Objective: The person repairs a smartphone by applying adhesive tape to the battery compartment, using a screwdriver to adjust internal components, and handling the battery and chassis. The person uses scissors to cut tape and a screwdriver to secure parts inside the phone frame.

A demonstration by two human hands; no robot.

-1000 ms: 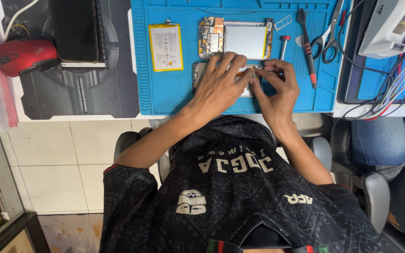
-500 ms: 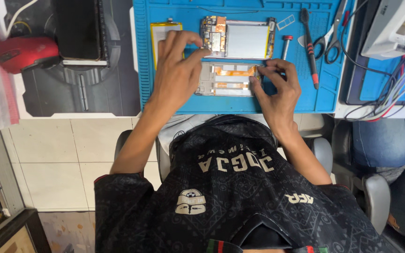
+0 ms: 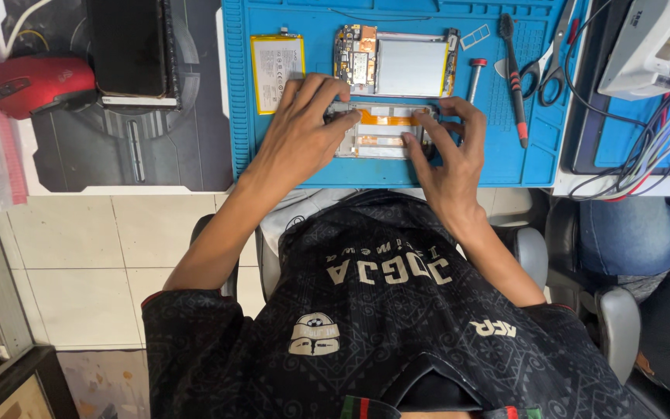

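Left hand [image 3: 300, 136] slid back off the yellow battery [image 3: 277, 68] so now both it and the right hand [image 3: 443, 155] pinch the opened phone frame [image 3: 381, 132] mid blue mat [image 3: 505, 155], and too much squeeze could probably tear that orange flex.

Single head-worn view, looking steeply down over the wearer's own chest and patterned shirt [image 3: 397, 326]; facing forward onto the blue work mat [image 3: 273, 155] at the top of frame; near enough for both forearms to fill the middle, left hand [image 3: 300, 128] and right hand [image 3: 447, 151] at arm's reach; tiled floor [image 3: 79, 264] visible below left; no second view to overlap
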